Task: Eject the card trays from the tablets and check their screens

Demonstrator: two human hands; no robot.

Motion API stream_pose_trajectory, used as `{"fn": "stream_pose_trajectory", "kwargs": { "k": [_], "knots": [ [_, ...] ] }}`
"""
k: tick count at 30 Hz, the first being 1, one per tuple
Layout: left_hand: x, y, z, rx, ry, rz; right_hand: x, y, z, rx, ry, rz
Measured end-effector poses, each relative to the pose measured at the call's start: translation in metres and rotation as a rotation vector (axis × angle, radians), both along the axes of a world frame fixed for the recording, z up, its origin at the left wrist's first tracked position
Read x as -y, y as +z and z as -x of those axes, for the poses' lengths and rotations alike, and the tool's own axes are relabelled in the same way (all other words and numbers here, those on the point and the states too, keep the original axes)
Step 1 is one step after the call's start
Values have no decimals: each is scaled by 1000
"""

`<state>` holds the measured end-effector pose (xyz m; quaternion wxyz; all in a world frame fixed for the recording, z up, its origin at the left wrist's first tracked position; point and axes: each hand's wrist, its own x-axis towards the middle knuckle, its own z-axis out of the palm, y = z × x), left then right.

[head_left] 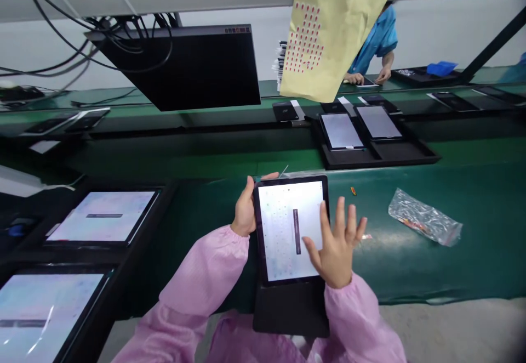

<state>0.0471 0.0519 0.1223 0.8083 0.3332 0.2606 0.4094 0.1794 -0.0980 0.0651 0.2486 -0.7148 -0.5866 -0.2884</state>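
Your left hand (245,212) grips the flat, black-rimmed, white-screened glass tablet (279,237); your right hand (337,250) is spread open. A loose left grip could drop it.

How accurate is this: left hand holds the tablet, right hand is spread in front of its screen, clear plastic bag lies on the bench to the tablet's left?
One error: the head view shows the clear plastic bag on the bench to the tablet's right. The left hand and right hand are as you say.
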Motion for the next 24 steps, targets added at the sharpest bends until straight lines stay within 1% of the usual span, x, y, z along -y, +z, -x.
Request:
{"fn": "stream_pose_trajectory", "kwargs": {
  "k": [2, 4, 6, 9, 12, 16, 19, 21, 24],
  "knots": [
    [3, 2, 2, 13, -4, -1, 4, -3, 18, -22, 116, 46],
    [5, 4, 4, 20, -14, -1, 11, -6, 22, -42, 193, 42],
    [6, 5, 6, 19, -24, -3, 16, -7, 12, -58, 176, -28],
    [8, 8, 10, 22, -21, -21, 13, 0, -15, -65, 137, -141],
    [10, 12, 13, 28, -7, -55, 3, 10, -29, -58, 169, -152],
    [14, 16, 16, 21, -11, -86, -6, 17, -26, 32, 178, -142],
    [16, 17, 18, 16, -3, -100, -11, 20, -21, 113, 179, -169],
    [17, 17, 20, 16, 0, -90, -13, 23, -20, 133, 167, -186],
    [17, 15, 22, 9, 10, -66, -15, 26, -19, 135, 169, -167]
  ]
}}
